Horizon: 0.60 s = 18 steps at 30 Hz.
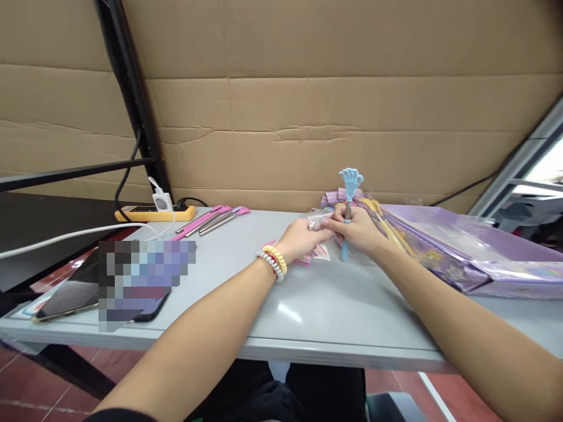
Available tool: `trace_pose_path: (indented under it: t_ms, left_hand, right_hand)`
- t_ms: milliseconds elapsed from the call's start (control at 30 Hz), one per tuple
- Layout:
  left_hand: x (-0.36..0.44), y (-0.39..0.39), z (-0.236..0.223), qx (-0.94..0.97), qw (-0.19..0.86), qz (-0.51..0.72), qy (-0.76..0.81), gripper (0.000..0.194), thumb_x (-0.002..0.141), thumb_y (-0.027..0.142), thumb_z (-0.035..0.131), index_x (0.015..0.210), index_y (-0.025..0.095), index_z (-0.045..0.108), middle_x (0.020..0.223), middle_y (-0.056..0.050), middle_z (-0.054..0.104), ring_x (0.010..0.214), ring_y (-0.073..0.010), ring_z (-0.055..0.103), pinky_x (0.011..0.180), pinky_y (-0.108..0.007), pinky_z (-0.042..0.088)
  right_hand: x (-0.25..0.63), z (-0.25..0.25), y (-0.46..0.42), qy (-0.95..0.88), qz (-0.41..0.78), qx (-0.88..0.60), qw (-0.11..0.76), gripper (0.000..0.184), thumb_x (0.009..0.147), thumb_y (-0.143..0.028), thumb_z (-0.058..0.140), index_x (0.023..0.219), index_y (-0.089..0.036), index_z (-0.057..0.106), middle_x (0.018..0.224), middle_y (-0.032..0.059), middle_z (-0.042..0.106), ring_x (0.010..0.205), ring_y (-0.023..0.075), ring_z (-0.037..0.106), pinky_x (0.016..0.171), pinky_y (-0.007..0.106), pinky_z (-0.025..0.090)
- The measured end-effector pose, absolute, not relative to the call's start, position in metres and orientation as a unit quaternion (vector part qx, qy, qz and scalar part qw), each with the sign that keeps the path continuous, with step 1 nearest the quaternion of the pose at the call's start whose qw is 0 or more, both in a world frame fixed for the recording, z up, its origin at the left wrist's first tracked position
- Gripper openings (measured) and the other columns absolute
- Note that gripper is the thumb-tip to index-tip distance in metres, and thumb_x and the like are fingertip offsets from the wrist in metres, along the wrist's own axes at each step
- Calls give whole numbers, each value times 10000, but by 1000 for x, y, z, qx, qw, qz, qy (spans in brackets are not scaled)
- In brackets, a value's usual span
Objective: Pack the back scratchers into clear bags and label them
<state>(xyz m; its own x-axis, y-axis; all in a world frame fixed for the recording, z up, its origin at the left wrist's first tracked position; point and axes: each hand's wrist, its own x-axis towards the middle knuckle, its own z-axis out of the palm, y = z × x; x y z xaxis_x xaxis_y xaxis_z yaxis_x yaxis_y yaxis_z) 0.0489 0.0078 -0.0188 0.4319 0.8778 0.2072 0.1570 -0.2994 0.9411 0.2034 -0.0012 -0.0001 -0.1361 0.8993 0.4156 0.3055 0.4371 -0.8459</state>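
My right hand [359,225] is closed round a light blue back scratcher [351,184] with a hand-shaped head, held upright above the table. My left hand [301,237] pinches a crumpled clear plastic bag [321,218] close beside my right fingers. Pink printed cards [320,253] lie under and behind my hands, partly hidden by them. To the left, several pink and metal back scratchers [215,220] rest on the table. Yellow back scratchers [387,221] lie just right of my right hand, along the purple box.
An open purple box [497,287] stands at the right of the grey table [237,316]. Phones [74,293] lie at the left front, partly blurred out. A yellow power strip [182,212] with cables sits at the back left. Cardboard [308,105] walls the rear.
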Motion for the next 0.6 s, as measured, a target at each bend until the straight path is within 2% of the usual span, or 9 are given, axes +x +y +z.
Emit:
trace_pose_path:
  t_ms: [100, 167, 233, 333, 433, 600]
  left_hand:
    - [50, 7, -21, 665, 522, 416, 334, 185, 740, 297, 652, 662, 140, 592, 595, -20, 565, 484, -86, 492, 489, -240, 419]
    - [48, 8, -20, 626, 546, 442, 339, 161, 751, 274, 652, 694, 128, 620, 651, -44, 611, 498, -86, 519, 487, -233, 433]
    - [43, 10, -17, 586, 558, 473, 348, 177, 767, 299, 645, 728, 127, 636, 719, -68, 652, 522, -93, 548, 496, -231, 438]
    - [34, 15, -13, 538, 552, 520, 368, 220, 819, 342, 579, 821, 137, 658, 851, -94, 691, 574, -102, 582, 505, -224, 432]
    - [27, 21, -12, 524, 522, 556, 379, 262, 858, 336, 512, 943, 145, 670, 974, -97, 693, 629, -102, 600, 513, -212, 431]
    - [23, 26, -14, 547, 457, 578, 397, 258, 805, 256, 580, 1023, 153, 670, 977, -82, 704, 689, -117, 623, 557, -216, 452]
  right_hand:
    - [204, 2, -2, -696, 272, -437, 501, 543, 629, -569, 709, 561, -224, 296, 408, -72, 377, 395, 90, 390, 415, 237, 286]
    - [207, 5, -2, -705, 226, -454, 496, 517, 697, -647, 600, 550, -219, 349, 413, -47, 397, 449, 111, 427, 444, 241, 301]
    - [211, 7, -2, -737, 171, -473, 451, 543, 767, -691, 460, 536, -201, 432, 449, -15, 437, 491, 118, 442, 484, 248, 323]
    - [216, 7, -2, -782, 100, -490, 372, 591, 841, -664, 330, 523, -183, 460, 507, 2, 474, 498, 106, 418, 520, 251, 327]
    - [218, 3, -1, -796, 52, -503, 334, 537, 870, -606, 324, 541, -187, 397, 516, -12, 433, 501, 103, 374, 509, 252, 286]
    - [217, -2, 0, -801, -7, -516, 302, 466, 889, -544, 346, 585, -192, 376, 530, -17, 400, 524, 112, 356, 514, 265, 244]
